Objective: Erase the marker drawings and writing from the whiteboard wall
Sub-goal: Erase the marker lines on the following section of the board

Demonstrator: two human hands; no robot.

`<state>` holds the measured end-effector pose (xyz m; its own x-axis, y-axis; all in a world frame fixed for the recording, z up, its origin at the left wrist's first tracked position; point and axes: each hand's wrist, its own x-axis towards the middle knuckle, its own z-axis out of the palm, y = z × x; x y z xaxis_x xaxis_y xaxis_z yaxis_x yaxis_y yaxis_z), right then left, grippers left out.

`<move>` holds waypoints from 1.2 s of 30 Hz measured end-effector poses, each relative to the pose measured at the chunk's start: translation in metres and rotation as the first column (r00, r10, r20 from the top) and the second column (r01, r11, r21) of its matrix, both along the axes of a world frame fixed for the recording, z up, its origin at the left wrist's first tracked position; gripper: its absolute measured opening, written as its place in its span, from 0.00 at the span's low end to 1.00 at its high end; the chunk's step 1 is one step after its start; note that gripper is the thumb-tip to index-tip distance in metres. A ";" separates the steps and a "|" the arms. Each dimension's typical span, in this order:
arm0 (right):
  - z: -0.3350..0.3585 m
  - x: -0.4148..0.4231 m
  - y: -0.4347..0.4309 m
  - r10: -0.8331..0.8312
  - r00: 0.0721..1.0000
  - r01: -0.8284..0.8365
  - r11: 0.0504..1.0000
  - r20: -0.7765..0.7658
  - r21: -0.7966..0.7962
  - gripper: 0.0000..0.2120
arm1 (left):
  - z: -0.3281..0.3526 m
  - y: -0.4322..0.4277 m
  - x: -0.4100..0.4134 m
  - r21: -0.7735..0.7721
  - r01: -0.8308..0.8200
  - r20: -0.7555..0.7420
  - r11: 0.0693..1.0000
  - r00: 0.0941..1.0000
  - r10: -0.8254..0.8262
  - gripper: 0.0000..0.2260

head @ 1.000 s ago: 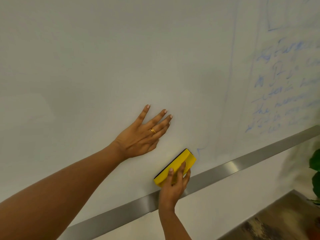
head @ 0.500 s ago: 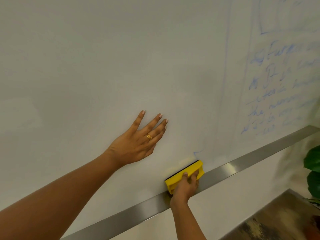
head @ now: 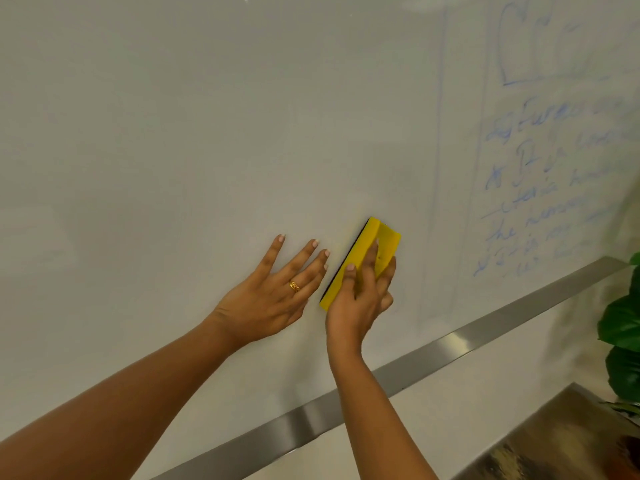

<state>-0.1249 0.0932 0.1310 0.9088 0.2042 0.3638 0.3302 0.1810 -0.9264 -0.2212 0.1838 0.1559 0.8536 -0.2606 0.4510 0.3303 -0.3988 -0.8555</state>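
Note:
The whiteboard wall [head: 207, 133] fills the view. My right hand [head: 360, 299] grips a yellow eraser [head: 381, 242] with a black felt face, pressed tilted against the board just right of my left hand. My left hand [head: 273, 296] lies flat on the board, fingers spread, a gold ring on one finger. Faint blue handwriting [head: 547, 188] covers the board's right part, with a blue outline drawing [head: 533, 46] above it. A faint vertical blue line [head: 438, 150] runs between the eraser and the writing.
A brushed metal ledge [head: 450, 344] runs diagonally along the board's lower edge. Green plant leaves [head: 623, 334] stand at the right edge. A dark glossy surface [head: 561, 441] lies at the lower right.
My right hand has swept the eraser up from just above the metal ledge to beside my left hand's fingertips. The small blue mark near the ledge is gone. My left hand stays flat.

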 end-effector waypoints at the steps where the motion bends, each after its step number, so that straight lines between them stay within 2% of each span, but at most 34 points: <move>1: 0.000 0.002 0.000 -0.006 1.000 0.006 1.000 0.010 -0.004 0.21 | 0.000 0.000 0.000 -0.004 0.000 0.001 1.000 1.000 0.000 0.24; 4: -0.005 0.008 -0.003 -0.029 1.000 0.029 1.000 0.009 -0.006 0.20 | -0.001 0.001 0.000 -0.007 0.004 0.006 1.000 1.000 -0.004 0.24; 8: -0.017 0.030 -0.005 -0.066 0.979 0.070 0.998 -0.194 0.012 0.21 | -0.001 0.001 0.000 -0.010 0.012 0.009 1.000 1.000 -0.012 0.24; 13: -0.061 0.056 -0.005 -0.082 0.884 0.091 0.996 -0.460 -0.002 0.21 | -0.001 0.001 0.001 0.000 0.024 0.018 1.000 1.000 -0.024 0.24; 20: -0.118 0.053 -0.008 -0.045 0.766 0.056 0.998 -0.641 -0.002 0.23 | -0.003 0.003 0.001 -0.003 0.022 0.020 1.000 1.000 -0.022 0.24; 26: -0.072 0.033 -0.002 -0.096 0.809 0.091 0.995 -0.580 -0.037 0.21 | -0.004 0.003 0.002 0.007 0.017 0.025 1.000 1.000 -0.017 0.24; 28: -0.052 0.027 -0.003 -0.072 0.851 0.082 0.997 -0.520 -0.003 0.21 | -0.004 0.002 0.002 0.011 0.013 0.026 1.000 1.000 -0.014 0.24; 32: -0.014 0.014 -0.003 -0.012 0.953 0.029 0.998 -0.303 0.050 0.21 | -0.004 0.003 0.001 0.010 0.008 0.023 1.000 1.000 -0.008 0.25; 36: -0.007 0.021 -0.010 0.064 0.968 -0.049 0.996 -0.242 0.070 0.22 | -0.003 0.001 0.000 -0.026 0.005 0.014 1.000 1.000 -0.005 0.25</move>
<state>-0.1041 0.0835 0.1237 0.9594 0.2414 0.1461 0.0829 0.2535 -0.9638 -0.2216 0.1852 0.1531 0.8457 -0.2532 0.4698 0.3403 -0.4224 -0.8401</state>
